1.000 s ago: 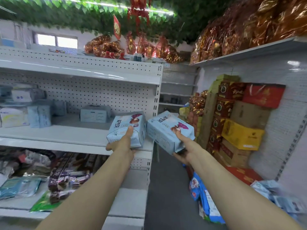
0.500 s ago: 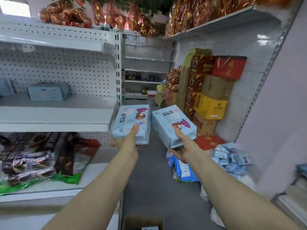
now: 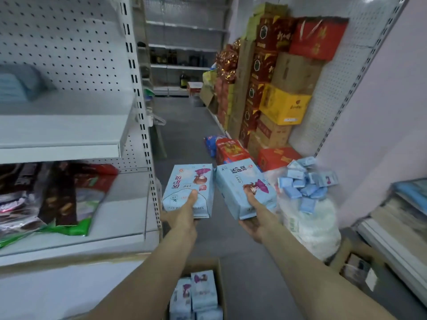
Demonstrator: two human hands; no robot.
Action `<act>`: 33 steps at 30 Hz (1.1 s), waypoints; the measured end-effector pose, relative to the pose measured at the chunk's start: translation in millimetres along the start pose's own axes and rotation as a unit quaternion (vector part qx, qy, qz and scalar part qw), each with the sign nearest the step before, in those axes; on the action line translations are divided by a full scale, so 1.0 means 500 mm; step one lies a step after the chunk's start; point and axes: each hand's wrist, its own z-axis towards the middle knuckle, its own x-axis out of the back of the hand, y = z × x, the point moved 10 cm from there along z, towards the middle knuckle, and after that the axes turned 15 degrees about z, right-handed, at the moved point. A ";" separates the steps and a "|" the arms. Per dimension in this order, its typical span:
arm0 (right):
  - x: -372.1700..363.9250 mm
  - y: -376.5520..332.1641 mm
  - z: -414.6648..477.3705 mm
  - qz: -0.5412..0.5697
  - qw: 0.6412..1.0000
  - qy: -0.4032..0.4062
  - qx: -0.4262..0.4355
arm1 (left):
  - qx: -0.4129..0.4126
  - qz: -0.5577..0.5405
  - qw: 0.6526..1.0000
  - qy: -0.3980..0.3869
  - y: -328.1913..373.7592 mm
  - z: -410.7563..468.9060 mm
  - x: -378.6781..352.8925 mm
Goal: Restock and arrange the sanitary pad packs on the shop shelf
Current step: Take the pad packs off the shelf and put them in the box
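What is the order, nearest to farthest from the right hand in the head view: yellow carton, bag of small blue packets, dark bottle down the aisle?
1. Bag of small blue packets, just right of the right hand.
2. Yellow carton, in the stack ahead on the right.
3. Dark bottle, at the aisle's far end.

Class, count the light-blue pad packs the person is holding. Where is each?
2. The left pack is gripped by the left hand; the right pack, beside it, by the right hand. Similar packs sit in the cardboard box below, some probably hidden.
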 end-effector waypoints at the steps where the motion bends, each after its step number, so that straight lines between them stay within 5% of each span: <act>1: 0.023 0.022 0.019 -0.002 1.000 0.009 -0.006 | 0.015 0.002 1.000 0.008 -0.021 0.005 0.011; 6: 0.161 0.145 0.103 -0.035 0.997 0.056 -0.034 | 0.067 0.025 0.991 0.115 -0.154 0.065 0.104; 22: 0.615 0.533 0.292 -0.087 0.956 0.228 -0.162 | 0.223 0.202 0.916 0.267 -0.617 0.298 0.418; 33: 0.785 0.772 0.461 -0.061 0.954 0.238 -0.171 | 0.227 0.101 0.927 0.280 -0.884 0.519 0.538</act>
